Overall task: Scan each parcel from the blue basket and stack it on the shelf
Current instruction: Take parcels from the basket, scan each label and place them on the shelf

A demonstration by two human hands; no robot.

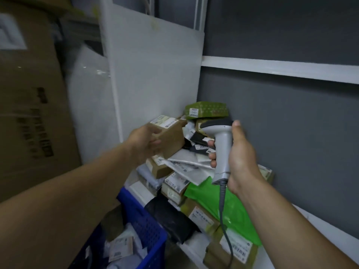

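Through the head camera I saw the blue basket [149,232] low in the frame, and I placed everything from it. Inside it lay several pale, labelled parcels [120,248], some too blurred to tell apart. Just beyond the basket's far rim ran the white shelf [139,191], heaped with a pile of stacked parcels. In that pile a black mailer [171,216] lay nearest the basket. A bright green mailer [211,199] lay further right of it, and a green patterned box [206,109] sat at the very top, far above the basket.

The left hand [144,141] reached up and away from the basket. It was closed round the near end of a brown parcel [172,135], thumb on top, though motion blur smeared the fingers. That parcel sat high on the left side of the pile, tilted, its white label facing up, and it touched the envelopes beneath it.

The right hand [240,158] was up and to the right of the basket, in front of the pile. Its fingers were wrapped tight round the handle of a grey scanner [222,150]. The scanner's dark head pointed left towards the brown parcel. Its coiled cable [223,210] hung down across the green mailer.

Left of the basket stood a big cardboard carton [29,113]. A white panel [155,74] rose behind the basket, with a grey wall [291,123] to its right.
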